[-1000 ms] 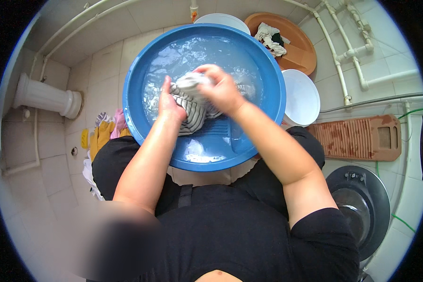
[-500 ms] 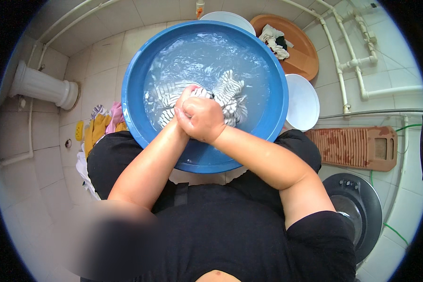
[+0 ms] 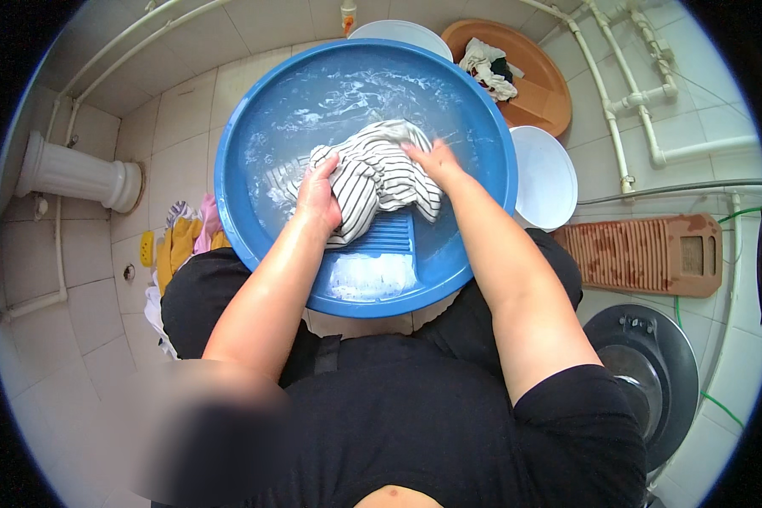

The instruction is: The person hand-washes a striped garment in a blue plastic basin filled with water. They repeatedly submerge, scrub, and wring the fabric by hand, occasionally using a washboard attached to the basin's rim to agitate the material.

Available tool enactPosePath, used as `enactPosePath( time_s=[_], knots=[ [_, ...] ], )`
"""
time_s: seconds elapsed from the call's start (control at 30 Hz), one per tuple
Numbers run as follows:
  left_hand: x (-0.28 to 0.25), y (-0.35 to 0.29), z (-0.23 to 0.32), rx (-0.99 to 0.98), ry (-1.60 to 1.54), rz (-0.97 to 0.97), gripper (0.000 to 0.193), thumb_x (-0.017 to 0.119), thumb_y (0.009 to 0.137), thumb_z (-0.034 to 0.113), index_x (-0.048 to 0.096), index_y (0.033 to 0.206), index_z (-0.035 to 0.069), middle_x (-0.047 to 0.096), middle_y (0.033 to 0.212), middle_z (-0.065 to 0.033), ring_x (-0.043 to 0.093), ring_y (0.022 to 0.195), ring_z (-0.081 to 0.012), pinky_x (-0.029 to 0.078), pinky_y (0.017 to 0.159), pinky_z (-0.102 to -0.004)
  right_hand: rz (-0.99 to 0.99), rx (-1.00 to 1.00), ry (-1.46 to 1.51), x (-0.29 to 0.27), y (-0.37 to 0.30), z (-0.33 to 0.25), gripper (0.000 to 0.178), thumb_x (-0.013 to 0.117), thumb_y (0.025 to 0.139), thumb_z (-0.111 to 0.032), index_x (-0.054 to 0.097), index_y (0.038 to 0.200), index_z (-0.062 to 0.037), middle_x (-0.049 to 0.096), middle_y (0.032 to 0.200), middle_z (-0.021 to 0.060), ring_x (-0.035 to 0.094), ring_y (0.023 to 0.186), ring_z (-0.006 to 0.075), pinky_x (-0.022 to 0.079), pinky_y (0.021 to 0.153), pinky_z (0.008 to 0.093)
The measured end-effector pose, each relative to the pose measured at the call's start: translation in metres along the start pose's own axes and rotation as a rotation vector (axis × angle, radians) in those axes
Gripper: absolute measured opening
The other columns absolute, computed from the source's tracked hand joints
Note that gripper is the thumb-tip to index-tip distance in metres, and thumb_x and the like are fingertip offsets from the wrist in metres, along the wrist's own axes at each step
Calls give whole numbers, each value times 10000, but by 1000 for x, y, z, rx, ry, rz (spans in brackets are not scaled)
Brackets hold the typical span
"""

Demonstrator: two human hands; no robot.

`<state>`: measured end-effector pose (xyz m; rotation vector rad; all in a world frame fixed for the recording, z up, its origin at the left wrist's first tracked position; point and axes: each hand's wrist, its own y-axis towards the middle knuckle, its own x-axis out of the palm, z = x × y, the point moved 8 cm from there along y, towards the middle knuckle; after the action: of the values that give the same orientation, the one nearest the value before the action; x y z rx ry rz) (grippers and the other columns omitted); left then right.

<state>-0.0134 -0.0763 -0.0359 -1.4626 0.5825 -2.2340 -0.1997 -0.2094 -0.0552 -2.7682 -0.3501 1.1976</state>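
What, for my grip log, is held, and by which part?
The striped cloth, by its left side in the left hand; the right hand touches its right side, grip unclear.

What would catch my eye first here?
Probably the wide blue tub of water at the center, with a striped cloth bunched inside between the left hand and right hand. Next, perhaps the brown washboard to the right, and the orange basin at upper right, holding crumpled laundry.
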Motion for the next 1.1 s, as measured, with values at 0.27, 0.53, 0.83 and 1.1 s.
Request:
enactPosePath(
  time_s=[0.27, 0.53, 0.83, 1.1],
  knots=[
    [3, -1, 4, 101, 53, 10, 480, 391, 890, 63, 222, 1337, 96, 435, 1230, -168, 483, 1090, -292, 428, 908, -424, 17, 131, 112, -1, -11, 13, 333, 606, 738, -249, 621, 966, -6, 606, 970, 181, 591, 894, 276, 455, 807, 328],
    [30, -10, 22, 142, -72, -188, 398, 381, 925, 282, 369, 1300, 149, 495, 1194, -117, 509, 1052, -265, 392, 939, -412, -173, -780, 364, -6, -98, -176, 251, 626, 659, -193, 633, 867, -52, 574, 1034, 109, 573, 920, 238, 450, 803, 306],
    [54, -20, -4, -21, -30, -451, 353, 409, 910, 382, 533, 1037, 77, 584, 996, -68, 554, 882, -201, 457, 782, -345, 119, -930, 129, -15, -142, -197, 220, 649, 666, -287, 575, 737, -93, 567, 748, 113, 568, 695, 292, 468, 638, 361],
    [27, -16, -15, -152, -28, -324, 378, 430, 878, 418, 565, 847, 66, 590, 801, -82, 572, 754, -224, 471, 697, -361, 37, -790, 193, -8, -150, -203, 181, 587, 689, -269, 555, 641, -98, 582, 654, 133, 578, 620, 306, 466, 571, 386]
  ],
)
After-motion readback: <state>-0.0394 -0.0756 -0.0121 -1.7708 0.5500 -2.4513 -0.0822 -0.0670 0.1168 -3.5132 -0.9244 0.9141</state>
